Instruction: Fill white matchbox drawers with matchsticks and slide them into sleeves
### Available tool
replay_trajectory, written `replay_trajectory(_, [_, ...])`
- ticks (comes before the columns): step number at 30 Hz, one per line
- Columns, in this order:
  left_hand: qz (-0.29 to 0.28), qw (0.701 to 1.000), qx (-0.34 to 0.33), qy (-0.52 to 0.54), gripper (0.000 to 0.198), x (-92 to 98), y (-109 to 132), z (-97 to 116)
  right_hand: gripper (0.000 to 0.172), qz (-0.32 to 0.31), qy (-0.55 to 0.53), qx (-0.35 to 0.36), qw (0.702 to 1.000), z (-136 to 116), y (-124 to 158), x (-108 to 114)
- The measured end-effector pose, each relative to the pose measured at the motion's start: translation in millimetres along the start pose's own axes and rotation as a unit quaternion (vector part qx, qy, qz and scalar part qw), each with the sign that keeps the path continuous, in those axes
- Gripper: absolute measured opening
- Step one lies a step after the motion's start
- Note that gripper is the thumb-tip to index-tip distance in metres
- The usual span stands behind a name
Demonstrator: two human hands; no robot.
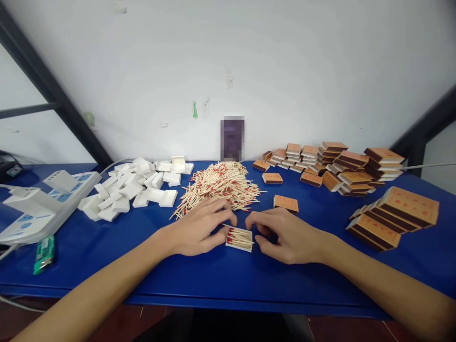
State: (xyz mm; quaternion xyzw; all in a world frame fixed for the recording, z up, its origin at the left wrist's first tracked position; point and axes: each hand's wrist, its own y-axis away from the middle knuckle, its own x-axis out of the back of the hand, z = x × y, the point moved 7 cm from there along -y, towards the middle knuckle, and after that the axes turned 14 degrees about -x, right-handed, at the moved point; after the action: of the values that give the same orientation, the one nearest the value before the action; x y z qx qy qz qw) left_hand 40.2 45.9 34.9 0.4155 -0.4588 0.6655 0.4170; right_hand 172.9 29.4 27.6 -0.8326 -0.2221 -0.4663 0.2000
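A small white matchbox tray (239, 247) lies on the blue table in front of me, with red-headed matches (240, 236) lying lengthwise in it. My left hand (201, 225) grips the tray at its left end, thumb against the edge and index finger curled over the far left corner. Just right of the tray is my right hand (288, 235), its index finger and thumb bent and apart with nothing visible between them. Behind my hands rises a large pile of loose matches (228, 183). A closed orange matchbox (286, 203) sits beyond my right hand.
White empty trays (131, 187) are heaped at the left. Stacked matchboxes (356, 178) fill the back right, with another stack (395, 216) nearer. A power strip (71, 204) and a green packet (44, 254) lie far left. A blurred purple item (232, 140) stands against the wall.
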Motion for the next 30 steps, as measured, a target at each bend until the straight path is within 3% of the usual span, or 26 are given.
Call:
replay_trajectory(6, [-0.012,0.998,-0.002,-0.057,0.015,-0.7,2.7,-5.1,0.022,-0.027,0.002,0.019,0.999,-4.2,0.5,-0.9])
replay_trajectory(22, [-0.021,0.998,0.006,-0.063,0.023,-8.4,0.7,-6.8,0.021,-0.047,-0.012,0.026,0.998,-2.2,-2.9,-10.8])
replay_trajectory(26, [-0.001,0.996,0.011,-0.088,0.015,-2.1,3.0,-11.8,0.026,-0.055,-0.016,0.022,0.998,-1.5,-2.4,-10.5])
replay_trajectory(30, [-0.014,0.995,0.014,-0.099,0.010,-2.7,5.0,-14.6,0.023,-0.049,-0.014,0.001,0.999,1.6,-3.6,-8.8])
